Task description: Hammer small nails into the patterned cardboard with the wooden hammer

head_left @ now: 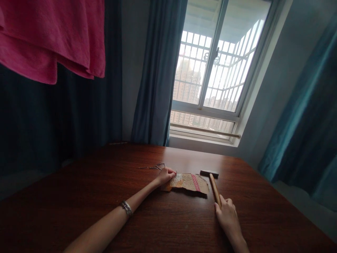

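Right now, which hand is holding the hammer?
The right hand, closed around the wooden handle of the hammer. The left hand, with a bracelet at its wrist, rests on the edge of the cardboard sheet instead.

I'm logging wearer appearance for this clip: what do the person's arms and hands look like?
Both arms are bare, with no sleeves in view. The left hand and right hand have no gloves, and no rings show. A metallic, silver-toned bracelet sits on the left wrist; the right wrist is bare.
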Demonstrator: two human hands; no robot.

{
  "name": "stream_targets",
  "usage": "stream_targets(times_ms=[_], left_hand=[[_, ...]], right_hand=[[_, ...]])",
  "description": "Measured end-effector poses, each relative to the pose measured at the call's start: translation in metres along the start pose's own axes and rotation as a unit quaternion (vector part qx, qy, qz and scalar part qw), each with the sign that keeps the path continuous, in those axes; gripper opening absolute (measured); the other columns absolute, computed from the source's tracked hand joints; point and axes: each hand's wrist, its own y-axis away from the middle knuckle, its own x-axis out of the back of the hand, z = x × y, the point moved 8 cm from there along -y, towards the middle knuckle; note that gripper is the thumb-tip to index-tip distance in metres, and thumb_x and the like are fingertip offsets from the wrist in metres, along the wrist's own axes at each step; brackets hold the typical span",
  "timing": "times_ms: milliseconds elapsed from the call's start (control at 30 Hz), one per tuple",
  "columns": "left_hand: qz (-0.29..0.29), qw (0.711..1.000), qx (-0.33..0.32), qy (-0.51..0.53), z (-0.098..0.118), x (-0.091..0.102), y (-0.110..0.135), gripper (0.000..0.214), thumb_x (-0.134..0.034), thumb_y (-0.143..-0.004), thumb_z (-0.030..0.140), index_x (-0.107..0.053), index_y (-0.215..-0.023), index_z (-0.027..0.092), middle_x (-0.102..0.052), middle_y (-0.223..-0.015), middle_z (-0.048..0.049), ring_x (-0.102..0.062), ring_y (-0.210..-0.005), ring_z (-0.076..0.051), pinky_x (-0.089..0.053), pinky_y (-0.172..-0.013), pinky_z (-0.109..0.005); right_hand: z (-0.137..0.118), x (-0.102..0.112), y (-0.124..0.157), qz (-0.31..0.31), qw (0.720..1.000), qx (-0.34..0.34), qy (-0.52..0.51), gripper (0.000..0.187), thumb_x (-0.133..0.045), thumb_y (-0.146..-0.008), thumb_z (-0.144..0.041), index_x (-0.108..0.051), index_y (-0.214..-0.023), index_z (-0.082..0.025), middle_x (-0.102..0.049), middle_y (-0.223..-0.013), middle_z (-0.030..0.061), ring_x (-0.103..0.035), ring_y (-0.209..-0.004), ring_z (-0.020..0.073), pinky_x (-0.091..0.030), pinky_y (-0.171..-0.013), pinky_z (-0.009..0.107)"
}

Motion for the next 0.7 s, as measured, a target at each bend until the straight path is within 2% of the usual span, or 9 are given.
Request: stream_targets(times_ms=[100,167,300,400,467,533,600,700], left_hand=[[0.000,1.000,0.003,0.021,-0.004,-0.003,-0.001,0.035,-0.048,-0.067,0.033,-0.070,-0.082,0.010,-0.067,-0.073,-0.0053,-0.057,-0.065,-0.015,-0.038,-0.055,-0.021],[-0.006,0.999,0.015,0.036,-0.008,-0.005,-0.004,0.034,-0.048,-0.067,0.032,-0.070,-0.082,0.010,-0.065,-0.064,-0.0042,-0.054,-0.056,-0.013,-0.036,-0.050,-0.021],[-0.051,0.993,0.048,0.095,-0.008,0.005,-0.015,0.035,-0.048,-0.067,0.032,-0.068,-0.085,0.009,-0.062,-0.062,-0.0036,-0.046,-0.042,-0.008,-0.033,-0.041,-0.020],[-0.077,0.989,0.052,0.112,0.001,0.037,-0.026,0.036,-0.052,-0.066,0.037,-0.067,-0.080,0.008,-0.063,-0.066,-0.0063,-0.049,-0.044,-0.009,-0.035,-0.039,-0.019],[-0.078,0.991,0.083,0.075,-0.003,0.067,-0.031,0.033,-0.054,-0.064,0.037,-0.067,-0.075,0.008,-0.063,-0.062,-0.0063,-0.051,-0.044,-0.010,-0.035,-0.039,-0.019],[-0.089,0.986,0.138,0.001,-0.018,0.094,-0.031,0.028,-0.055,-0.062,0.034,-0.065,-0.066,0.009,-0.061,-0.055,-0.0050,-0.049,-0.041,-0.010,-0.035,-0.038,-0.019],[-0.072,0.972,0.202,-0.096,-0.042,0.119,-0.027,0.023,-0.055,-0.060,0.030,-0.062,-0.055,0.009,-0.058,-0.048,-0.0048,-0.049,-0.039,-0.011,-0.036,-0.039,-0.020],[-0.052,0.946,0.261,-0.182,-0.073,0.140,-0.021,0.018,-0.056,-0.056,0.023,-0.060,-0.046,0.009,-0.055,-0.041,-0.0052,-0.048,-0.037,-0.012,-0.038,-0.041,-0.022]], right_hand=[[-0.003,0.002,0.001,-0.003,1.000,-0.004,0.011,0.030,-0.039,-0.082,-0.028,-0.056,-0.104,-0.016,-0.054,-0.092,0.0129,-0.055,-0.084,0.0243,-0.040,-0.074,0.031],[-0.009,0.009,0.000,0.014,1.000,-0.009,0.020,0.034,-0.040,-0.081,-0.029,-0.054,-0.109,-0.016,-0.053,-0.095,0.0141,-0.054,-0.085,0.0258,-0.041,-0.072,0.032],[-0.039,0.026,-0.012,0.056,0.998,0.018,0.001,0.042,-0.038,-0.081,-0.028,-0.048,-0.120,-0.017,-0.052,-0.102,0.0145,-0.052,-0.091,0.0261,-0.040,-0.076,0.033],[-0.068,0.033,-0.030,0.071,0.995,0.062,-0.034,0.040,-0.039,-0.080,-0.026,-0.053,-0.116,-0.015,-0.051,-0.111,0.0144,-0.049,-0.099,0.0257,-0.036,-0.086,0.032],[-0.085,0.033,-0.045,0.071,0.992,0.084,-0.058,0.038,-0.040,-0.079,-0.025,-0.056,-0.112,-0.015,-0.053,-0.111,0.0133,-0.049,-0.102,0.0247,-0.033,-0.089,0.031],[-0.099,0.030,-0.060,0.064,0.990,0.099,-0.079,0.035,-0.041,-0.079,-0.026,-0.059,-0.107,-0.017,-0.056,-0.105,0.0118,-0.051,-0.100,0.0232,-0.034,-0.088,0.029],[-0.110,0.024,-0.072,0.056,0.989,0.105,-0.093,0.032,-0.042,-0.080,-0.027,-0.061,-0.103,-0.018,-0.059,-0.101,0.0105,-0.053,-0.096,0.0215,-0.036,-0.083,0.027],[-0.123,0.014,-0.085,0.046,0.988,0.106,-0.104,0.030,-0.039,-0.081,-0.026,-0.061,-0.100,-0.019,-0.059,-0.101,0.0092,-0.056,-0.089,0.0189,-0.039,-0.073,0.025]])
